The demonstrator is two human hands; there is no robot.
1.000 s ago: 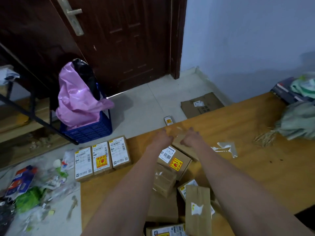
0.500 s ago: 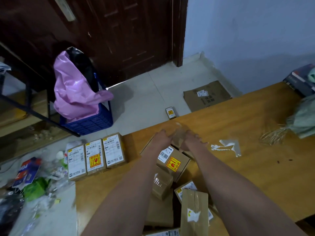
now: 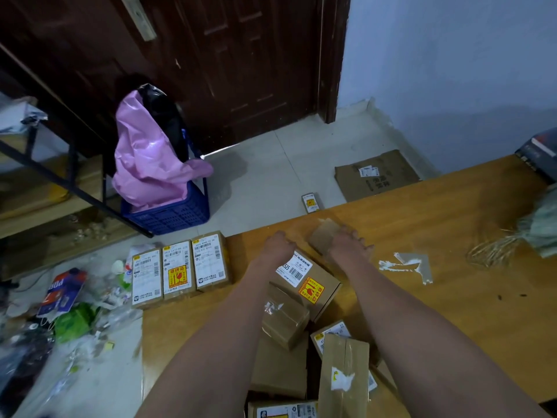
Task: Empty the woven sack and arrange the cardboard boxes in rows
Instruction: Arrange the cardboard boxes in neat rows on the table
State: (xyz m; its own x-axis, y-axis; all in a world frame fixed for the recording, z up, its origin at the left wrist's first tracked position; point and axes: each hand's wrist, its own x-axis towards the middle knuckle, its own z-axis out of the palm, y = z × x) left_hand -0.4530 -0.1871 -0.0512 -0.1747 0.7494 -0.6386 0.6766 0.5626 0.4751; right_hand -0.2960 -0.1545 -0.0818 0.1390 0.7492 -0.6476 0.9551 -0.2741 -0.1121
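Floor left of the table (image 3: 452, 297): litter (image 3: 60, 312), blue crate (image 3: 168, 214) with a pink bag (image 3: 147, 164) in it. Three labelled boxes (image 3: 179, 268) sit side by side in a row at the table's far left corner, touching each other. Left hand (image 3: 275, 247) lies on the far end of a box with a red-and-yellow sticker (image 3: 310, 286), fingers bent over its edge; can't tell whether it grips. Right hand (image 3: 346, 242) rests on a small plain box (image 3: 324, 236) near the far edge, fingers over its top; grip unclear. More boxes in a loose pile (image 3: 301, 357) between the forearms toward the near edge. Tape scraps (image 3: 407, 265) just right of the right hand. Woven sack (image 3: 542, 227) at the table's right edge, frayed fibres spread on the wood.
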